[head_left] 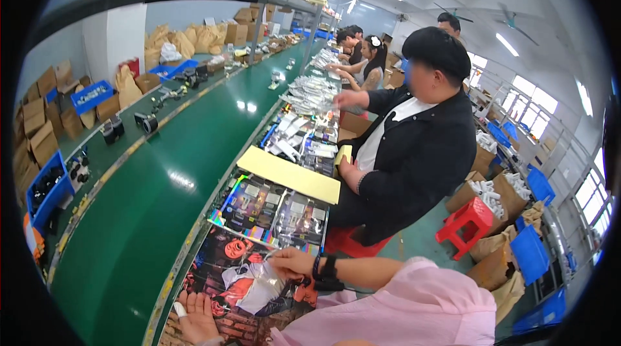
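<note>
Fingers of the right hand (292, 262) were pinched shut on the upper edge of a clear, crinkled plastic bag (262, 288), which lay on a glossy printed sheet with red and black cartoon artwork (223, 268) at the near end of the bench (259, 216). A black wristband (325, 273) sat on that wrist, above a pink sleeve (414, 304). The left hand (196, 317) lay open, palm down and fingers spread, flat on the lower left part of the same sheet, just beside the bag; one fingertip wore a white wrap. Beyond the sheet lay two dark printed packaging cards with coloured edges (275, 207), then a flat pale-yellow board (288, 174). A long green conveyor belt (162, 184) ran along the left of the bench. A person in a black jacket (414, 152) sat next along the bench, beside a red plastic stool (467, 223).
</note>
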Demonstrator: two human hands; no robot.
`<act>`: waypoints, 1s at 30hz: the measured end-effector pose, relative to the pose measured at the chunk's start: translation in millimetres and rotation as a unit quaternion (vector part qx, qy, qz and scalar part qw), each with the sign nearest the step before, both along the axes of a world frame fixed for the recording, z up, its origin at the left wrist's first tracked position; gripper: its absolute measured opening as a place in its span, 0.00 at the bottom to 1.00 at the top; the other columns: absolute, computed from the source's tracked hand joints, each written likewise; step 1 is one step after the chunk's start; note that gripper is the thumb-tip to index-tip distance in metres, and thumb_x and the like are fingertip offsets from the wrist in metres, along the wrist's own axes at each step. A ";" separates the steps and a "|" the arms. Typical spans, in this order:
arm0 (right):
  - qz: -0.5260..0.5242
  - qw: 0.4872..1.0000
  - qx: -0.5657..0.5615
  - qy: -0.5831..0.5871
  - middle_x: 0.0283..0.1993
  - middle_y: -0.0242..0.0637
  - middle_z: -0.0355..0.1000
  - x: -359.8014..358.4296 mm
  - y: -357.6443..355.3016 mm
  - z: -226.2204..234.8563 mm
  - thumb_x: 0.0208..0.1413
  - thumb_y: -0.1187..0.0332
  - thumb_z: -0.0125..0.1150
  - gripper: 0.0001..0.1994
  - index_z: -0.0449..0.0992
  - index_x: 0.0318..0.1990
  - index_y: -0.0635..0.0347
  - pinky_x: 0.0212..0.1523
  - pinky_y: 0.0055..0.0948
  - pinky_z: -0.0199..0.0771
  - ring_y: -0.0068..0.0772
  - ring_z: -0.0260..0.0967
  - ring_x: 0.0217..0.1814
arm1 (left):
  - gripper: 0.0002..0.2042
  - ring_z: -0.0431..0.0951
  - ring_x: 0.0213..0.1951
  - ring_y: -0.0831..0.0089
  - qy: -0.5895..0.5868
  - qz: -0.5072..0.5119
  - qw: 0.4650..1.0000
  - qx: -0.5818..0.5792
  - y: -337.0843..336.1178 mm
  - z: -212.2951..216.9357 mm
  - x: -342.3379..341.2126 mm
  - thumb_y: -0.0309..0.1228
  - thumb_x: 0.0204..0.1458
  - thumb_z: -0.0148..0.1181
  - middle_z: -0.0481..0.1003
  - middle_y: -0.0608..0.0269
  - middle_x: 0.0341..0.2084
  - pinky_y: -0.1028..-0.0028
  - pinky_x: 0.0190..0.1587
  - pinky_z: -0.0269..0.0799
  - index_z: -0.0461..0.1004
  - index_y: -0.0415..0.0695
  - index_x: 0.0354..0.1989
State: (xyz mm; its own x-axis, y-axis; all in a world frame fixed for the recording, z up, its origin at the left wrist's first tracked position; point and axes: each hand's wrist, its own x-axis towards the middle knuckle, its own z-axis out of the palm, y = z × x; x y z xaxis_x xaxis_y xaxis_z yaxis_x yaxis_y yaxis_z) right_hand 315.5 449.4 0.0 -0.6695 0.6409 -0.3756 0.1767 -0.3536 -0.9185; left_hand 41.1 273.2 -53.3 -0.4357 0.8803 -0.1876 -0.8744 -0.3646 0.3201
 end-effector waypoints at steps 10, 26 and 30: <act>0.028 0.995 0.050 -0.083 0.13 0.31 0.65 -14.6 11.4 -1.9 0.61 0.56 0.53 0.21 0.68 0.19 0.59 0.05 0.20 0.48 0.17 0.54 0.05 | 0.30 0.60 0.61 0.53 0.060 -0.032 0.998 0.004 -7.3 -37.5 8.1 0.50 0.60 0.43 0.59 0.51 0.59 0.54 0.66 0.53 0.50 0.44 0.64; 0.042 0.989 0.116 -0.088 0.16 0.30 0.68 -20.1 5.5 -7.3 0.58 0.54 0.53 0.19 0.68 0.22 0.57 0.06 0.22 0.56 0.20 0.59 0.07 | 0.19 0.69 0.52 0.53 0.045 -0.082 0.994 0.048 59.0 -11.1 10.3 0.38 0.62 0.40 0.70 0.49 0.47 0.55 0.61 0.61 0.63 0.36 0.54; 0.038 0.988 0.139 -0.057 0.15 0.29 0.67 -13.3 1.5 -6.0 0.58 0.55 0.55 0.19 0.68 0.21 0.58 0.07 0.22 0.57 0.19 0.59 0.08 | 0.19 0.69 0.53 0.54 0.085 -0.107 0.989 0.060 80.8 13.7 12.3 0.39 0.62 0.41 0.70 0.49 0.48 0.54 0.62 0.61 0.62 0.37 0.55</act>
